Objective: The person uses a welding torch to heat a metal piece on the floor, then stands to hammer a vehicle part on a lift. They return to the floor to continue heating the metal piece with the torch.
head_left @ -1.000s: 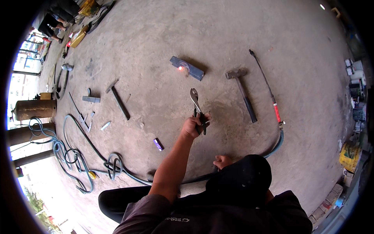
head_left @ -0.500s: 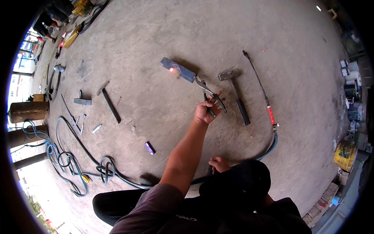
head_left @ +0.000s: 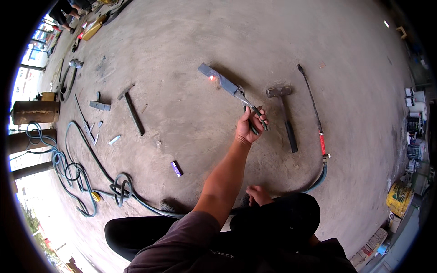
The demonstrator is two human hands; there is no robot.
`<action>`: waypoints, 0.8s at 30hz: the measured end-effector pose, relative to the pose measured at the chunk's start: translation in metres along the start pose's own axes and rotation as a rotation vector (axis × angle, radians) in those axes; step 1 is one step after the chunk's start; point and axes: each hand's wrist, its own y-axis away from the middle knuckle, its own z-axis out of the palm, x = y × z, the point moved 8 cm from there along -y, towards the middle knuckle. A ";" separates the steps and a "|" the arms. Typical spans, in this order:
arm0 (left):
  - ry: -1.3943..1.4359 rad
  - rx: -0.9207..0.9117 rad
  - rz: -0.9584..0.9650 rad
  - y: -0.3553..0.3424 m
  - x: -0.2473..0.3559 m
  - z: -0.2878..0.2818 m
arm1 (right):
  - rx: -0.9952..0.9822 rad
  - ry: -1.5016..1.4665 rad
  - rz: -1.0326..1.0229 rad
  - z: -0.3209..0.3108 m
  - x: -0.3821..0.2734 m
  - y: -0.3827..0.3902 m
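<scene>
Stretched forward, my left hand (head_left: 249, 125) is closed round the dark green handles of pliers (head_left: 242, 98). Their metal jaws are at the lower right end of a grey metal bar (head_left: 219, 81), which has a small glowing orange-red spot. A sledgehammer (head_left: 285, 114) lies just right of the pliers. Low in the picture, by my knee and shoe sole, my right hand (head_left: 257, 194) has its fingers curled; what they hold, if anything, is hidden. A small purple object (head_left: 176, 169) lies left of my forearm.
A hammer (head_left: 134, 112) and smaller tools lie left, beside tangled hoses (head_left: 78, 173) and a rusty cylinder (head_left: 35, 111). A torch with red handle (head_left: 322, 144) lies right. A yellow bucket (head_left: 398, 199) and containers line the right edge. People (head_left: 67, 16) stand at top left.
My left hand has moved forward and right, bringing the pliers from open floor to the end of the metal bar. My right hand has stayed low beside the knee.
</scene>
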 end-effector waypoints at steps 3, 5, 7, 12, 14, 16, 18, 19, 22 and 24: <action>0.078 0.168 0.034 0.010 -0.001 0.004 | -0.012 0.018 -0.029 0.001 0.002 -0.002; 0.100 0.144 0.052 0.019 0.011 0.003 | -0.024 0.036 -0.048 0.005 -0.002 -0.003; 0.024 0.389 -0.010 0.048 0.018 -0.007 | -0.013 0.042 -0.065 0.006 -0.007 0.001; -0.484 0.828 -0.081 0.156 0.071 -0.031 | -0.055 -0.021 -0.095 0.005 0.002 -0.006; -0.785 1.019 -0.007 0.192 0.101 -0.041 | -0.054 -0.003 -0.073 0.007 -0.005 -0.006; -0.911 1.054 0.018 0.216 0.128 -0.051 | 0.001 0.061 -0.012 0.012 -0.011 0.004; -1.060 1.092 -0.010 0.232 0.150 -0.054 | 0.069 0.085 0.004 0.009 -0.022 0.011; -1.061 1.097 -0.051 0.237 0.157 -0.052 | 0.105 0.097 0.015 0.007 -0.027 0.020; -0.993 1.080 -0.140 0.260 0.184 -0.039 | 0.286 0.045 0.003 -0.010 -0.063 0.051; -1.017 1.105 -0.179 0.284 0.198 -0.014 | 0.433 -0.020 -0.068 -0.021 -0.093 0.084</action>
